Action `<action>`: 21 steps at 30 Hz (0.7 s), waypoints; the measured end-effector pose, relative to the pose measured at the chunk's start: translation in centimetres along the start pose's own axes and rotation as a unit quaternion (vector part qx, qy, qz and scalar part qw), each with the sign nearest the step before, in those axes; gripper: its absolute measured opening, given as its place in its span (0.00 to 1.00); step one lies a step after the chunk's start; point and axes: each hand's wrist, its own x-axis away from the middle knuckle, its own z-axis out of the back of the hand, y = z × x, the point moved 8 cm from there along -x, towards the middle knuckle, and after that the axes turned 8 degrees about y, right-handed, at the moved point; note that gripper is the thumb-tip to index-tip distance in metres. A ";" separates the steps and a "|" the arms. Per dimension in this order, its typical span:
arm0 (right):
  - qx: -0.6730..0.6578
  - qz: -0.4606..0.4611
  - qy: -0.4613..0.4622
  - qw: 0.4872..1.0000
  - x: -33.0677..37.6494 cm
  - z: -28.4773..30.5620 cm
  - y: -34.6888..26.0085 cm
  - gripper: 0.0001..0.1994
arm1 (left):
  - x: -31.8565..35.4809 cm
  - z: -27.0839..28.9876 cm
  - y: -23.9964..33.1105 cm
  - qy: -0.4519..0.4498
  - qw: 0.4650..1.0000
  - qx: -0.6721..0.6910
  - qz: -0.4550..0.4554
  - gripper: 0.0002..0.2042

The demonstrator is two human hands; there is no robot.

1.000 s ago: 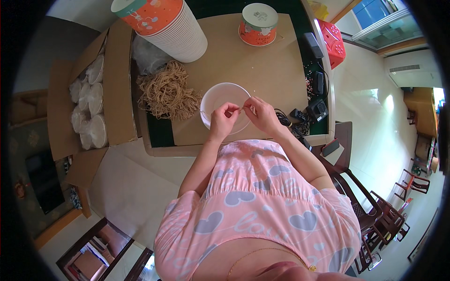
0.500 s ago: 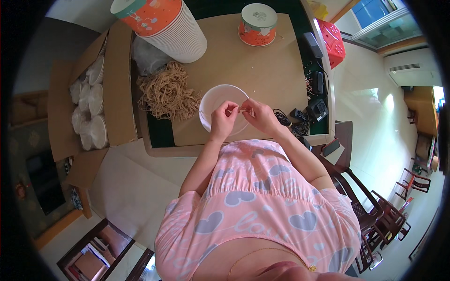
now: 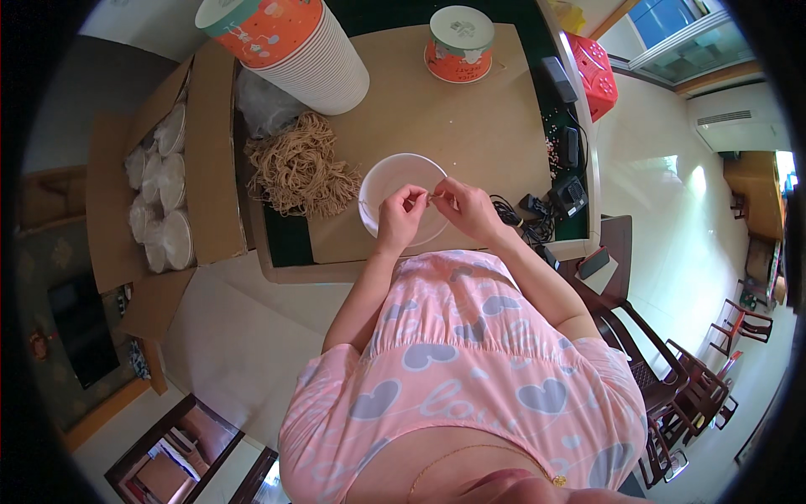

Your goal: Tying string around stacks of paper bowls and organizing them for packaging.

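A white paper bucket [image 3: 384, 174] stands at the near edge of the cardboard sheet, its open mouth facing up. Over that mouth my left hand [image 3: 398, 222] and my right hand [image 3: 468, 213] nearly meet, fingertips pinched. Between them shows a short bit of brown cord [image 3: 433, 196]; the rest is hidden by the fingers. Left of the bucket lies a tangled heap of brown cords [image 3: 304, 165]. Beyond the heap, a tall stack of paper buckets [image 3: 312, 74] leans, orange and green printed. Another orange bucket [image 3: 458, 55] sits upside down at the far side.
A cardboard sheet [image 3: 495, 126] covers most of the green table. Along its right side lie black adapters [image 3: 567, 198] and cables. At the left, an open carton [image 3: 214, 160] holds several wrapped white stacks [image 3: 172, 181]. Clear plastic [image 3: 264, 102] is bunched behind the cords.
The hands stay pinched together over the bucket, with only slight finger movement. The view has shifted a little.
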 end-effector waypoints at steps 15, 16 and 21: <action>-0.020 0.005 0.039 0.999 0.0 0.4 0.4 0.06 | 0.1 0.2 0.6 0.021 0.999 -0.015 -0.020 0.04; -0.019 0.005 0.039 0.999 0.0 0.4 0.4 0.06 | 0.1 0.2 0.5 0.021 0.999 -0.015 -0.020 0.04; -0.021 0.019 0.039 0.999 0.1 0.3 0.3 0.05 | 0.2 -0.4 0.9 -0.016 0.999 -0.039 -0.022 0.03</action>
